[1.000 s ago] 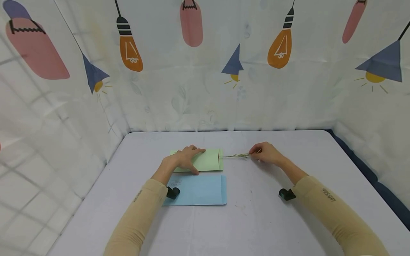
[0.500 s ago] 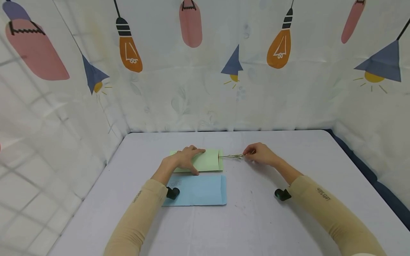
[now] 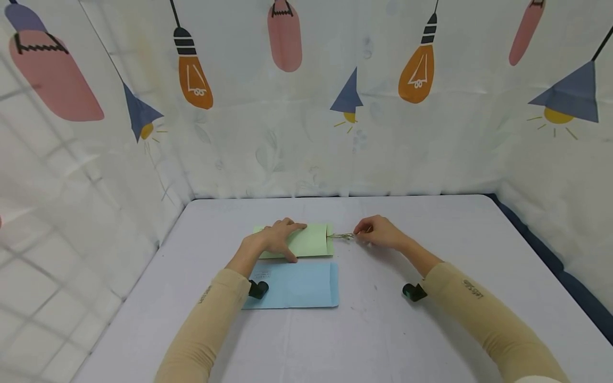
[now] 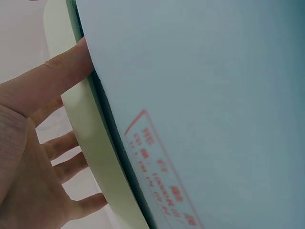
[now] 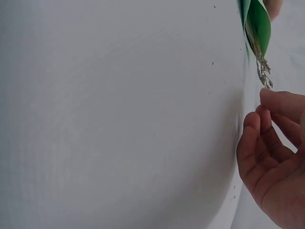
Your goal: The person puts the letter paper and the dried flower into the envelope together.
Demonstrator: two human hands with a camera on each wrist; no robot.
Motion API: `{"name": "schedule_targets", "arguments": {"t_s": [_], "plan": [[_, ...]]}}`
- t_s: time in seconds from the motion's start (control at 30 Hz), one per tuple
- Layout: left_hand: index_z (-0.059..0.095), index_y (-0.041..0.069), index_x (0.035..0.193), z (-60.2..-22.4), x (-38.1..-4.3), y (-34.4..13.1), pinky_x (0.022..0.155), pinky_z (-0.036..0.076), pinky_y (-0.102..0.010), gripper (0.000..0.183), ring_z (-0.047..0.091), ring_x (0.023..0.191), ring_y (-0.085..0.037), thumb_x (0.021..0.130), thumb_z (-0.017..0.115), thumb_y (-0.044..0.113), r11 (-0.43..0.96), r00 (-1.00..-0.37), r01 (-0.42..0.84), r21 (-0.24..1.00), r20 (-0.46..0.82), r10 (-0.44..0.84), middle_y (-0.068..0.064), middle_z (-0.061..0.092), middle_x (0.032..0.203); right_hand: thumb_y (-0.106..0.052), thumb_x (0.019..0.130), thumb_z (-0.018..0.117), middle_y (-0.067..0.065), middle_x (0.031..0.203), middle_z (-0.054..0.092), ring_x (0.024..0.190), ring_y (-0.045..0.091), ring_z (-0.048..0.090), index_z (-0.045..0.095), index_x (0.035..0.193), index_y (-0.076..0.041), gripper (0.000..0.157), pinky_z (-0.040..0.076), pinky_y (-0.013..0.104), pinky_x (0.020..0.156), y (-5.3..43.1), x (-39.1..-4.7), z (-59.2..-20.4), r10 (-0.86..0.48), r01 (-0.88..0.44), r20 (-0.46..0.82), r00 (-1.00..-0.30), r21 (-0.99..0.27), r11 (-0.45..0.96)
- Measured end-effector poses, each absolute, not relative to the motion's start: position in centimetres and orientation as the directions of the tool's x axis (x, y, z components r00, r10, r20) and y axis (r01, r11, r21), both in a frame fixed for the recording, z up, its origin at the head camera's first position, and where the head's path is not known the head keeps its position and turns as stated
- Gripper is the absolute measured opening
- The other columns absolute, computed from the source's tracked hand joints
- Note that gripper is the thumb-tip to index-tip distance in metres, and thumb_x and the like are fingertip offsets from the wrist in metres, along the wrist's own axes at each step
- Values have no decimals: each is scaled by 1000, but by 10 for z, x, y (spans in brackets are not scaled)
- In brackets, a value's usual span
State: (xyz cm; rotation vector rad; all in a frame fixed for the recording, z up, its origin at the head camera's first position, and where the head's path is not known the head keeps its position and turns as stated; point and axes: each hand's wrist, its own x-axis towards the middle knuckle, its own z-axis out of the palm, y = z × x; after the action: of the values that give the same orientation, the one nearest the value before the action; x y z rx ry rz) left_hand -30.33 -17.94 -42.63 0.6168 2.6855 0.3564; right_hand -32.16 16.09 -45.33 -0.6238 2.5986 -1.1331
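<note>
In the head view, a light green envelope [image 3: 313, 240] lies flat with its mouth facing right. My left hand [image 3: 276, 235] spreads over its left part, fingers straight, the thumb at the near edge. The left wrist view shows this thumb [image 4: 57, 71] by the gap between the green and blue envelopes. A dried flower sprig [image 3: 341, 235] runs into the green envelope's mouth, its inner end hidden. My right hand [image 3: 380, 233] pinches the sprig's outer end between thumb and fingertips. In the right wrist view the mouth gapes around the stems, and the sprig's tip [image 5: 263, 74] meets my thumb.
A pale blue envelope [image 3: 299, 287], with printed marks, lies just nearer than the green one, partly under my left wrist camera [image 3: 258, 290]. Both sit on a white-covered table [image 3: 383, 340]. A patterned curtain [image 3: 306, 133] hangs behind the table's far edge.
My right hand has moved left with the sprig, so less of the sprig shows outside the green envelope. The left hand and both envelopes have stayed in place.
</note>
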Motion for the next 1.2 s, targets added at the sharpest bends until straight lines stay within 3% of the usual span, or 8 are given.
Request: {"name": "schedule_targets", "arguments": {"t_s": [1.2], "plan": [[36, 26, 161, -426, -302, -179, 108, 35, -61, 98, 37, 140, -32, 80, 89, 39, 874, -841, 379, 304, -281, 463, -10, 37, 154, -2, 94, 67, 2, 92, 69, 72, 15, 59, 74, 104, -4, 12, 51, 29, 63, 113, -316, -454, -545, -366, -2, -838, -740, 565]]}}
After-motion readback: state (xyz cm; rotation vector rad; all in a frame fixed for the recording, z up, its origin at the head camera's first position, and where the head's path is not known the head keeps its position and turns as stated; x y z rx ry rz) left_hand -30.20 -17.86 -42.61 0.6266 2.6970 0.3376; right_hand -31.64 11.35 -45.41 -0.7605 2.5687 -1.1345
